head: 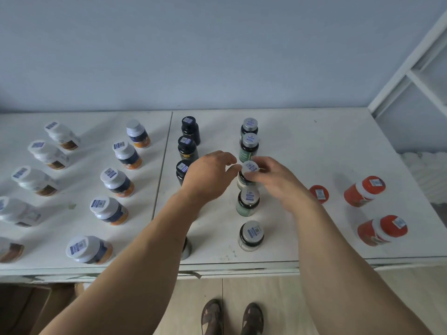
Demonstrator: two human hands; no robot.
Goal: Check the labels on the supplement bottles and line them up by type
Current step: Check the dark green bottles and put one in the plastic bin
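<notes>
Right hand (273, 180) grip pinches silver cap of middle green bottle (246, 176), standing in fourth row on desk (302, 146). Left hand (208, 175) beside it, fingers loosely curled, holding nothing. Bottle likely light, rigid plastic, smooth label; hold at cap or round body. Neighbours crowd it: green bottle behind (249, 147), another in front (248, 201), black bottles (187, 146) left. Orange jars (362, 191) well apart, right.
</notes>
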